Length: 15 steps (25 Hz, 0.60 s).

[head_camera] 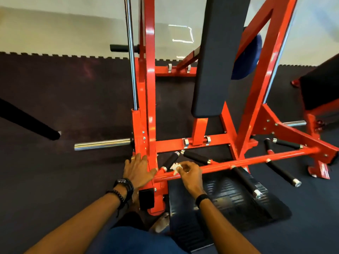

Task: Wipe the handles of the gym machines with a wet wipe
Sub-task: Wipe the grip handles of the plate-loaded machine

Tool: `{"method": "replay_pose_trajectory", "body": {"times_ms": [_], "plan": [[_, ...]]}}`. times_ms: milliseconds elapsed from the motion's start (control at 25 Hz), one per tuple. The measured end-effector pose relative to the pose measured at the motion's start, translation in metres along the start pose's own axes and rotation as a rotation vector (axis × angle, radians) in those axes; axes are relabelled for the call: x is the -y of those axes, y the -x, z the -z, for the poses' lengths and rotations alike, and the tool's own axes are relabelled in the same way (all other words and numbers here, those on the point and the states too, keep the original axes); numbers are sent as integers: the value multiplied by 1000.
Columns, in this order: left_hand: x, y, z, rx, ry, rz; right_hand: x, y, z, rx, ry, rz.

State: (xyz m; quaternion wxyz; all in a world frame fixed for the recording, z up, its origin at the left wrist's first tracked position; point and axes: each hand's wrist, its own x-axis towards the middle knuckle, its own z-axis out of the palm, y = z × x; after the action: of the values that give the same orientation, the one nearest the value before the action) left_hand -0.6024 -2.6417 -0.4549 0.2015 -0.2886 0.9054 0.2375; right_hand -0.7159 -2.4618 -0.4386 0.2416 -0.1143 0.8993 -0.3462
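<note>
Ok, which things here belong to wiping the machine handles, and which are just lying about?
Part of the job:
- crumpled white wet wipe, pinched in the right hand
- black foam-covered handles on the red crossbar
- left hand, flat on the red steel frame

Just around:
- black padded backrest
- chrome weight peg
- blue weight plate
- black ribbed footplate
</note>
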Motion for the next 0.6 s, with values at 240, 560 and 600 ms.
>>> {"method": "replay_pose_trajectory", "body": {"times_ms": [240,560,600], "plan": [[6,-33,-32,278,76,56,-4,-44,-28,83,74,-90],[1,-48,-75,146,118,105,-45,-67,-82,152,174,-47],[3,-56,-76,164,103,105,-48,-73,-84,134,186,-26]]}}
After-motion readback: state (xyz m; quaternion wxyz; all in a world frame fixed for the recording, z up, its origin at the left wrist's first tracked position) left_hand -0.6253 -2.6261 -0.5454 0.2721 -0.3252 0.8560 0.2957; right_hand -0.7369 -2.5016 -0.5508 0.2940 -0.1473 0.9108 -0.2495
